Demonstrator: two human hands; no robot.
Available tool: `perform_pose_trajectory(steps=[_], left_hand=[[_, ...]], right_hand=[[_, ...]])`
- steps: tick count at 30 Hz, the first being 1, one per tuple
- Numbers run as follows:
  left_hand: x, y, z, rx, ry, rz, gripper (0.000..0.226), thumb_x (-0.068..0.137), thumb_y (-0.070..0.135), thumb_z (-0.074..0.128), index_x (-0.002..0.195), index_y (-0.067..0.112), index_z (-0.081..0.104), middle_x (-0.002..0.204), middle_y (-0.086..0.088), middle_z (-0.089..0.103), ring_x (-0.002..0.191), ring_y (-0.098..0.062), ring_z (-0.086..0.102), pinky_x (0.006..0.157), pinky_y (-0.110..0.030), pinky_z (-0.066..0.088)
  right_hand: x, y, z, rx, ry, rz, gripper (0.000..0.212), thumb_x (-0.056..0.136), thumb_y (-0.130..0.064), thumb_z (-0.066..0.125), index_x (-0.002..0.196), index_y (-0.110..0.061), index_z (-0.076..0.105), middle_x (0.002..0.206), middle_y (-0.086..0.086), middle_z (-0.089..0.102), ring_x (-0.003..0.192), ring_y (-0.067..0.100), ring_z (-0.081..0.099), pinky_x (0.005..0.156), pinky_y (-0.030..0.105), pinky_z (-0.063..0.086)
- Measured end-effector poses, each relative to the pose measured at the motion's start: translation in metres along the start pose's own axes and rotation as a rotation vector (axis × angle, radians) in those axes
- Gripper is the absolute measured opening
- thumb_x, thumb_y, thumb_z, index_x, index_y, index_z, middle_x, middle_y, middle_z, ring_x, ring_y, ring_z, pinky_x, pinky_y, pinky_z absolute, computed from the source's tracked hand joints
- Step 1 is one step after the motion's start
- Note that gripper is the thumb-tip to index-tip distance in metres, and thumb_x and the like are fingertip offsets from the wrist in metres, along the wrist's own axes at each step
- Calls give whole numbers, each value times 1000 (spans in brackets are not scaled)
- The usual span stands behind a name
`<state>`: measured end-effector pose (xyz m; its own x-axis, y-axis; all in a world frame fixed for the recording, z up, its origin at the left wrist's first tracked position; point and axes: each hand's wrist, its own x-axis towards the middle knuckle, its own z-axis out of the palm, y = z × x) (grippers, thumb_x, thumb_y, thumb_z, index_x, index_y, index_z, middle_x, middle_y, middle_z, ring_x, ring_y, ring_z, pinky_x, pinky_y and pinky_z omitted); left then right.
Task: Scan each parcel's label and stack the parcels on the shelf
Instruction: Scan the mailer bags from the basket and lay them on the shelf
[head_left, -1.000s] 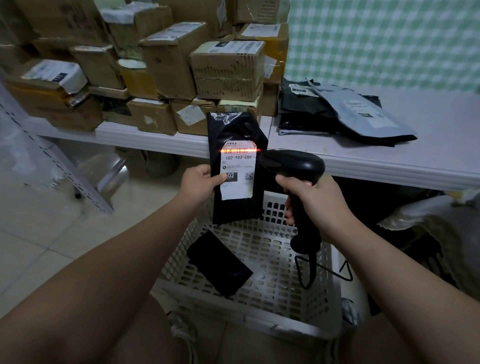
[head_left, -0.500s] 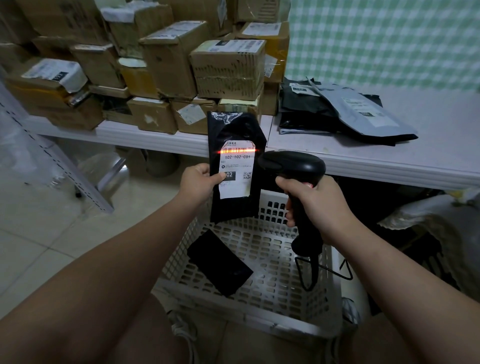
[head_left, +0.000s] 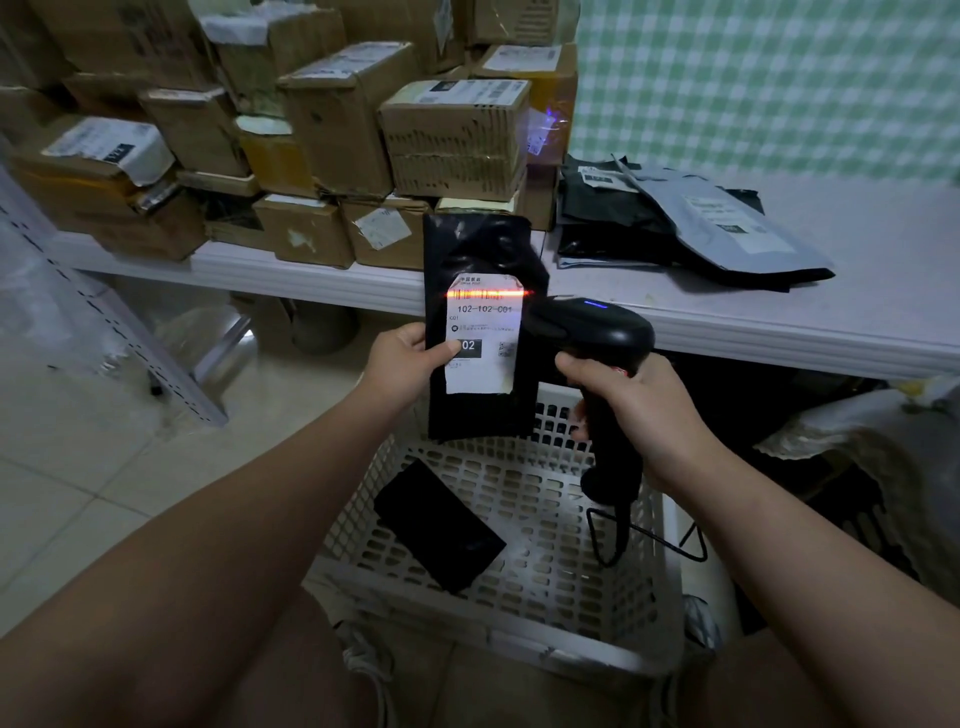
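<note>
My left hand (head_left: 408, 361) pinches a black bag parcel (head_left: 480, 410) by its left edge and holds it upright above the basket. Its white label (head_left: 480, 338) faces me, and a red scan line crosses the barcode at the label's top. My right hand (head_left: 631, 408) grips the handle of a black barcode scanner (head_left: 592, 332), whose head points at the label from the right. A blue light glows on top of the scanner. Another black parcel (head_left: 439, 525) lies flat in the white basket (head_left: 519, 639).
Cardboard boxes (head_left: 452, 135) are stacked on the white shelf (head_left: 311, 275) at the back left. Black and grey bag parcels (head_left: 691, 223) lie piled on the shelf's right part. The scanner's cable (head_left: 623, 540) hangs into the basket. A perforated metal rail (head_left: 119, 332) leans at left.
A blue light has come on atop the scanner, with a bluish glow on a box behind. The parcel and both hands have barely moved.
</note>
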<state>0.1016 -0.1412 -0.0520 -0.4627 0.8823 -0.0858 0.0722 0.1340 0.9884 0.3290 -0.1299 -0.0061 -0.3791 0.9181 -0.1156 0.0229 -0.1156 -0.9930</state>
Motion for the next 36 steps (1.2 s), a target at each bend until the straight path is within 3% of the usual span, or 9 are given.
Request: perform_pose_trajectory(steps=[3,7,11,17,22,26,31,34,36], left_hand=[[-9,11,8,-110,-61,56,25,90,-1,60,115,0,63,107,-7,69,85,-6,69,77,-19,54],[-11,28,31,-233,-99,55,25,91,2,59,116,3,64,104,-3,72,90,-11,70,75,-21,55],[-7,52,70,-272,-114,51,21,93,8,59,112,7,66,105,-6,72,81,-12,71,64,-22,56],[8,60,141,11,-480,100,41,88,10,66,127,18,54,126,1,64,116,-14,60,103,-34,45],[54,105,202,-85,-280,111,23,91,8,63,113,4,61,110,-10,69,102,-23,66,92,-36,52],[103,125,234,-60,-127,92,15,88,11,68,100,2,65,104,-14,69,96,-29,66,89,-44,54],[110,114,228,-52,-177,40,13,89,8,66,84,2,55,89,-15,56,72,-19,62,57,-20,56],[83,105,198,20,-180,118,21,91,10,64,106,0,54,78,-14,60,55,-16,53,52,-23,50],[59,86,167,111,-215,172,19,92,12,62,106,1,55,73,-14,63,57,-19,55,58,-31,50]], right_hand=[[11,-1,-9,62,4,-31,27,77,-20,78,102,-14,70,97,2,74,93,17,70,84,30,54],[20,-7,-26,246,-71,70,24,77,-15,70,100,-7,70,87,-1,75,84,13,70,66,22,56],[31,-14,-48,310,95,-41,22,84,-5,67,105,-11,68,96,4,75,95,21,71,85,33,56],[45,-37,-95,406,332,-174,16,88,-3,63,97,-14,70,93,1,75,92,17,71,79,30,58],[63,-32,-120,138,517,-175,19,84,-20,74,101,-15,71,99,6,74,96,17,70,92,35,54],[71,-19,-121,-65,537,-238,14,82,-17,75,87,-26,66,86,-10,69,80,-3,63,74,16,48],[76,-9,-113,-169,499,-212,19,81,-22,76,92,-8,69,81,5,69,72,4,60,71,27,48],[73,-7,-104,-210,437,-211,17,81,-21,75,89,-8,68,73,2,66,68,4,58,68,26,46],[69,-2,-95,-248,375,-198,13,81,-19,75,78,-12,65,63,-2,60,62,7,56,61,25,45]])
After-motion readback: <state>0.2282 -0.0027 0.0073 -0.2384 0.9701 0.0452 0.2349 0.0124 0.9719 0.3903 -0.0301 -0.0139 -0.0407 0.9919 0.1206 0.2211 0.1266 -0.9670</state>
